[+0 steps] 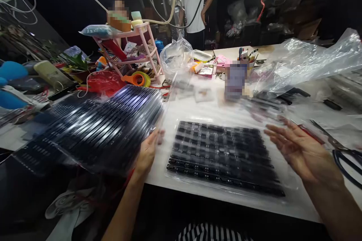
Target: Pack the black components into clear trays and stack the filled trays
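Flanking bagged black strips [220, 158], right hand [304, 148] spread near scissors [328, 135], left hand [147, 152] fingers unclear, pink rack [132, 61] beyond

A pink rack [154, 51] stands at the table's [181, 115] far left, a blue packet [98, 31] on top — orange-and-yellow tape [145, 80] lies beside its foot; scissors [346, 152] rest at right, and beyond the table stands a person [194, 3] in a white shirt
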A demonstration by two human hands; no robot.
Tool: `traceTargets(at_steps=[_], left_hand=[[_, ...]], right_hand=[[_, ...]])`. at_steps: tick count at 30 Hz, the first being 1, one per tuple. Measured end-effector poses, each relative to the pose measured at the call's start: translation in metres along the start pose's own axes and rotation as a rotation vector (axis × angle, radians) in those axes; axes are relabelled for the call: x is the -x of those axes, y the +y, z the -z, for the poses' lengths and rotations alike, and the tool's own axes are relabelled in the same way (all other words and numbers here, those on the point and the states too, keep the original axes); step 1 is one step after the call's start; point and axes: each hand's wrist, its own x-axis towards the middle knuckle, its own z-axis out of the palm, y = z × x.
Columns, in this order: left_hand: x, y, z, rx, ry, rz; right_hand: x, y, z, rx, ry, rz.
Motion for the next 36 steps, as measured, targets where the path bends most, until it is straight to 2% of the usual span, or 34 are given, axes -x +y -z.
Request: traceTargets(at_steps=[6, 12, 15, 17, 19, 21, 24, 27, 30, 32, 33, 36], left_hand=[[-0.036, 0.007, -0.010, -0.247, -0.097, -0.248], [-0.063, 0.005, -0.023, -0.458, -0.241, -0.398], [-0.069, 0.004, -0.026, -0.530, -0.310, -0.438], [-0.071, 0.004, -0.027, -0.563, -0.340, -0.451], [-0.071, 0.003, -0.028, -0.584, -0.358, -0.454], [-0.071, 0.002, -0.028, -0.597, -0.366, -0.448], [-0.070, 0.001, -0.027, -0.613, -0.360, -0.429], [-0.071, 0.001, -0.026, -0.609, -0.363, -0.416], [-0.074, 0.000, -0.026, -0.580, -0.370, -0.397], [-0.075, 0.000, -0.026, -0.550, -0.362, -0.380], [-0.075, 0.000, -0.027, -0.529, -0.358, -0.374], [-0.073, 0.000, -0.024, -0.441, -0.345, -0.375]], right_hand=[[-0.035, -0.021, 0.008, -0.164, 0.158, 0.148], [-0.043, -0.013, 0.027, -0.147, 0.238, 0.094], [-0.044, -0.011, 0.024, -0.153, 0.250, 0.114], [-0.046, -0.014, 0.013, -0.147, 0.230, 0.088], [-0.047, -0.019, -0.009, -0.134, 0.149, 0.034], [-0.045, -0.023, -0.043, -0.124, -0.013, -0.003], [-0.033, -0.024, -0.114, -0.123, -0.368, 0.015], [-0.015, -0.012, -0.195, -0.131, -0.649, 0.006], [0.002, 0.014, -0.259, 0.028, -0.762, -0.034], [0.008, 0.032, -0.281, 0.134, -0.818, -0.071], [0.009, 0.040, -0.284, 0.187, -0.840, -0.083], [0.001, 0.054, -0.267, 0.351, -0.860, -0.073]])
